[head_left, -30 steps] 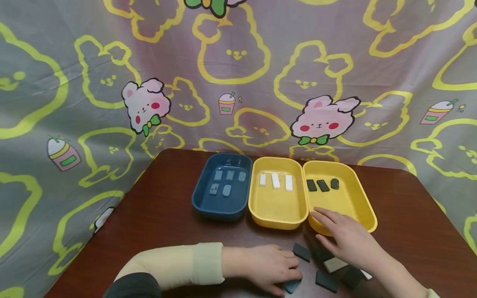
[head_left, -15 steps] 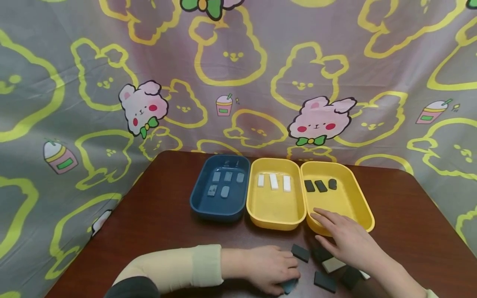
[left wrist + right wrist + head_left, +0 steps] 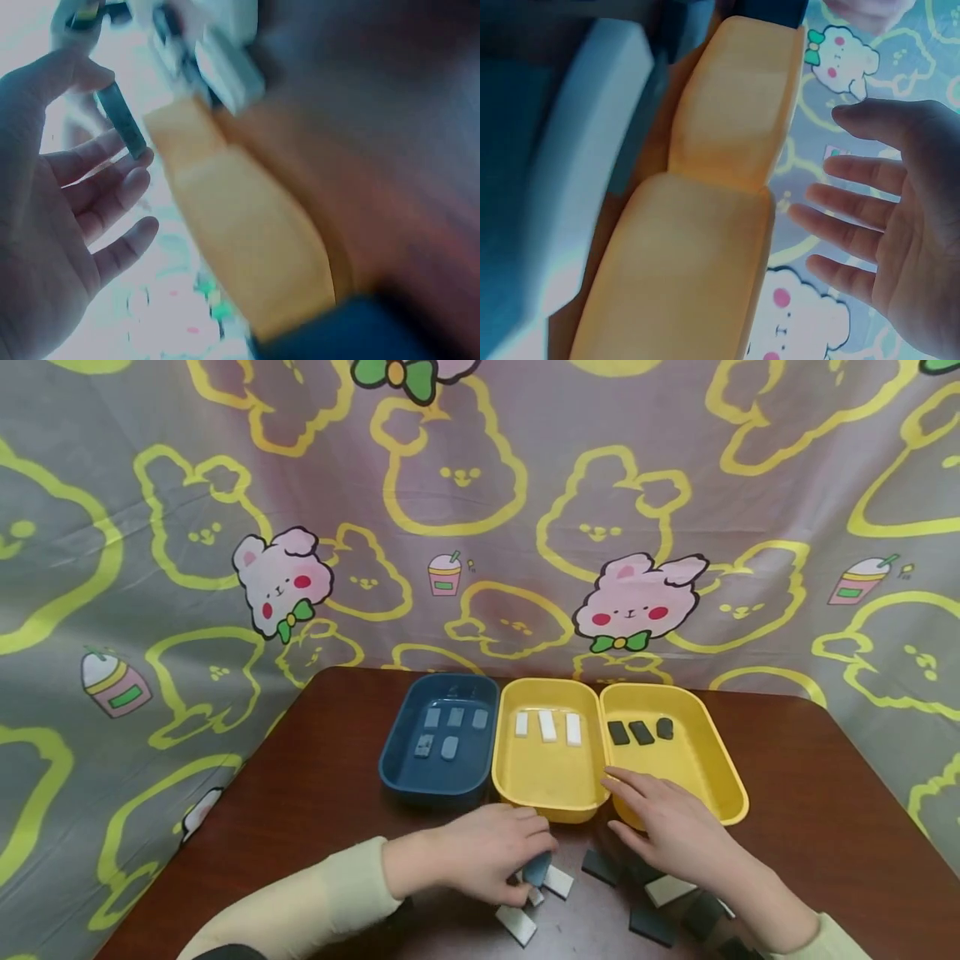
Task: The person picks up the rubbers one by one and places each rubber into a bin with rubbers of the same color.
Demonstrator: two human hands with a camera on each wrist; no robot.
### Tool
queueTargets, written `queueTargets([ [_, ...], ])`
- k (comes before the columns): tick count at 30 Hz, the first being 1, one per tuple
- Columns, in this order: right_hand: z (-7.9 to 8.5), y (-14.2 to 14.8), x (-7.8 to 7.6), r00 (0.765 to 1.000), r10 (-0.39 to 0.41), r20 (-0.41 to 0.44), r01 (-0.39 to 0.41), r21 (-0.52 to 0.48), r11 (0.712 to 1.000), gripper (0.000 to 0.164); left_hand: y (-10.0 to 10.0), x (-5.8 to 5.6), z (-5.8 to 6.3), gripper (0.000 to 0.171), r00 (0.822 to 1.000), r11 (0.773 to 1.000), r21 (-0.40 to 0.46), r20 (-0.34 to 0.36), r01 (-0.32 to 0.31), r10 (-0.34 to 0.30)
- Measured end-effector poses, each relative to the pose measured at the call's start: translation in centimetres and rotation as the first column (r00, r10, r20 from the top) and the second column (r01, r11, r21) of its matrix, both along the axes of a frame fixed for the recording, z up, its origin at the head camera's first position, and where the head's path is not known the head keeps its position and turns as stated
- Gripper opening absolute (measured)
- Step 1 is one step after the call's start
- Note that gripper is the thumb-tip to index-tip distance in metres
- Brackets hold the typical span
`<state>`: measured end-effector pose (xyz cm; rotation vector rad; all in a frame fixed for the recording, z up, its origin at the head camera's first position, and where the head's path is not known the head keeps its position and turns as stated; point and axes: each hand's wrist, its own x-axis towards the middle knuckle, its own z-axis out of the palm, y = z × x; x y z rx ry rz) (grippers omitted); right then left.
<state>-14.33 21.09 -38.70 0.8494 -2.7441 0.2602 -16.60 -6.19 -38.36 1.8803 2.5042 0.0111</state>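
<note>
My left hand [image 3: 483,853] pinches a blue-grey rectangular block [image 3: 537,868] between thumb and fingertips, raised off the table. The left wrist view shows this block [image 3: 121,120] edge-on, touching the thumb and fingertips. Beneath and beside that hand lie white blocks [image 3: 517,924], partly hidden by it. My right hand [image 3: 678,831] is held with fingers extended over the front left of the right yellow tray [image 3: 701,777]. Nothing is in its grasp in the right wrist view. Around and under its wrist lie black blocks [image 3: 651,927] and a pale block [image 3: 669,890].
Three trays stand side by side at the back: a blue tray [image 3: 397,764] with several grey-blue blocks, a middle yellow tray [image 3: 551,781] with three white blocks [image 3: 547,726], and the right one with three black blocks [image 3: 641,732]. Behind the table [image 3: 315,793] hangs a patterned curtain [image 3: 510,485].
My left hand has lifted the blue-grey block and moved left and toward the trays, uncovering white blocks. My right hand stays over the right tray's front, with little movement.
</note>
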Motion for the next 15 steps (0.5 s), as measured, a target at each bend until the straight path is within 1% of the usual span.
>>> queueTargets([
  [3, 0.2, -1.1, -0.5, 0.999, 0.046, -0.028, -0.046, 0.011, 0.999, 0.055, -1.8, -0.6, 0.9, 0.044, 0.996, 0.993, 0.075, -0.015, -0.091, 0.093],
  [6, 0.2, -2.5, -1.0, 0.993, 0.105, -0.043, -0.104, 0.025, 0.994, 0.055, -3.4, -1.2, 1.8, 0.044, 0.983, 0.975, 0.127, -0.009, -0.182, 0.185],
  [10, 0.0, -4.4, -1.6, 0.984, 0.176, -0.020, -0.175, 0.048, 0.983, 0.056, -5.2, -2.3, 2.7, 0.045, 0.955, 0.942, 0.162, 0.015, -0.294, 0.296],
  [12, -0.1, -5.3, -1.8, 0.979, 0.204, 0.001, -0.203, 0.057, 0.977, 0.056, -6.0, -3.0, 2.9, 0.045, 0.938, 0.924, 0.170, 0.014, -0.343, 0.345],
  [15, -0.2, -6.7, -2.0, 0.972, 0.233, 0.027, -0.235, 0.070, 0.970, 0.057, -6.9, -4.1, 3.0, 0.043, 0.915, 0.900, 0.178, 0.006, -0.399, 0.404],
])
